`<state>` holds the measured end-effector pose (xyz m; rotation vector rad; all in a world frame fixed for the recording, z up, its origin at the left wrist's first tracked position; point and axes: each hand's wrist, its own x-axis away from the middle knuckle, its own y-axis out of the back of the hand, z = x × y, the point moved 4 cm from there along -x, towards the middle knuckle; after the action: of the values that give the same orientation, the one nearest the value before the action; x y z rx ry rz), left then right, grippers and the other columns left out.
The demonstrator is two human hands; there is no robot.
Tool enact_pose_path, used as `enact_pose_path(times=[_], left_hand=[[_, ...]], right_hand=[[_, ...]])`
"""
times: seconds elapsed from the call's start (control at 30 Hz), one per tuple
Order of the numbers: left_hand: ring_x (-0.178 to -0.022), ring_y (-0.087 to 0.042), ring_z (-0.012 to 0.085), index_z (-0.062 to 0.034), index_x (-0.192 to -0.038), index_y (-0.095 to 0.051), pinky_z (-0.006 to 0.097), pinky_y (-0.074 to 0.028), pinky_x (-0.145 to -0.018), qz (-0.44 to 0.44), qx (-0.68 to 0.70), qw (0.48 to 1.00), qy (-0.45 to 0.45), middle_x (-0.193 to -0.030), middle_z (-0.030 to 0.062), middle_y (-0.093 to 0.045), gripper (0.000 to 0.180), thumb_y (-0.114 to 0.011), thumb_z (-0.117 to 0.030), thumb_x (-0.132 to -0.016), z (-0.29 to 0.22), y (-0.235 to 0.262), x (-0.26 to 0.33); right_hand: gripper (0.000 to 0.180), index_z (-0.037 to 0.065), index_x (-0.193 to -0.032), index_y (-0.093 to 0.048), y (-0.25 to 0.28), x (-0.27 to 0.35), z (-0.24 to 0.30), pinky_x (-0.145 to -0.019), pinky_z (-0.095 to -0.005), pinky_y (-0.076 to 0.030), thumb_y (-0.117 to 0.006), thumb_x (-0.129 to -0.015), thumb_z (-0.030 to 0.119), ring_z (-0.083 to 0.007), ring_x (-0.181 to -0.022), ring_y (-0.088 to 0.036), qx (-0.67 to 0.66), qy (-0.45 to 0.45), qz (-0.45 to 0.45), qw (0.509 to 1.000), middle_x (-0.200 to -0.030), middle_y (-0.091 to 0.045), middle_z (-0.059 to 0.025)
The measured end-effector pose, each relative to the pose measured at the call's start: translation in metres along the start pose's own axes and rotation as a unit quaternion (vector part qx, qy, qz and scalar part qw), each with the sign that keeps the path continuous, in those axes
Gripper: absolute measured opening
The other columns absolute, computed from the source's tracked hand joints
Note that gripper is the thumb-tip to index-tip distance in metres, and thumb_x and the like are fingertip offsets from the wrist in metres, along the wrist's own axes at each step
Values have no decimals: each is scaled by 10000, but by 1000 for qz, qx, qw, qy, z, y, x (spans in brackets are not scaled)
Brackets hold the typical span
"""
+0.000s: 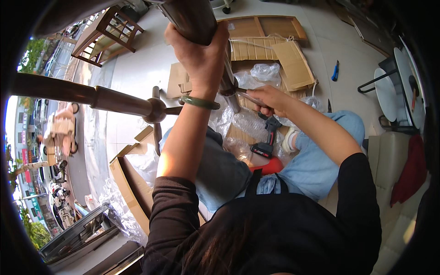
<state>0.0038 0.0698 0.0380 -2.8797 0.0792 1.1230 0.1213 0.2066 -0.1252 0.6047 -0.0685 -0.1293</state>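
So the dark pole (pixel 195 20) is being gripped near its upper end by the left hand (pixel 197 57), right up at the top of the view, with fingers clamped around it. Lower down, a thin metal tool (pixel 250 97) is pinched in the curled fingers of the right hand (pixel 273 100), its far end held at the pole's joint (pixel 228 88).

Looks like a fastening step, with that joint being tightened or loosened; which way can't be told. What's called for next, probably, is the pole being kept steady and the tool being kept seated while it's turned. A slip off the joint would be the thing to watch for.

Hard to make out: the pole's top is cut off by the upper edge, and the left fingertips are mostly hidden behind it. The tool's tip is lost against the dark joint, so its exact kind can't be named. The cordless drill (pixel 268 140) is left lying near the bubble wrap (pixel 250 124), partly hidden by the knee.
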Motion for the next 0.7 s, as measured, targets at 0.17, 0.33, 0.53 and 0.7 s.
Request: enact_pose_path(times=[0.17, 0.33, 0.53, 0.7], left_hand=[[-947, -536, 194, -16, -1251, -394, 340, -459, -862, -11, 30, 999, 15, -1069, 105, -515, 717, -839, -161, -707, 2, -1, 1], [-931, -562, 246, -40, -1280, -378, 371, -469, -862, 9, -51, 998, -23, -1085, 140, -546, 763, -841, -176, -688, 4, -3, 0], [-943, -566, 256, -21, -1231, -409, 376, -476, -838, -23, -33, 999, -25, -1073, 135, -556, 712, -843, -195, -695, -1, -4, 0], [-990, -572, 293, -6, -1269, -417, 410, -468, -875, 64, 1, 998, 0, -1126, 183, -553, 696, -798, -206, -723, 9, -2, -5]], right_hand=[[327, 45, -1099, -616, -17, 21, 38, -613, -359, -491, -659, -822, 214, -240, -684, -652, 485, 256, -155, 822, -751, -617, -162], [346, -4, -1074, -617, -4, -2, 27, -580, -379, -509, -654, -845, 253, -252, -646, -663, 298, 71, 48, 951, -690, -614, -166], [443, -23, -1042, -634, 6, -14, 0, -657, -373, -518, -570, -979, 411, -202, -693, -630, -186, -304, 188, 915, -741, -625, -111], [1009, 10, -1499, -236, 88, -46, 112, -1132, -382, -288, -751, -807, 534, -292, -1365, -391, -288, 122, -61, 948, -1416, -442, -226]])
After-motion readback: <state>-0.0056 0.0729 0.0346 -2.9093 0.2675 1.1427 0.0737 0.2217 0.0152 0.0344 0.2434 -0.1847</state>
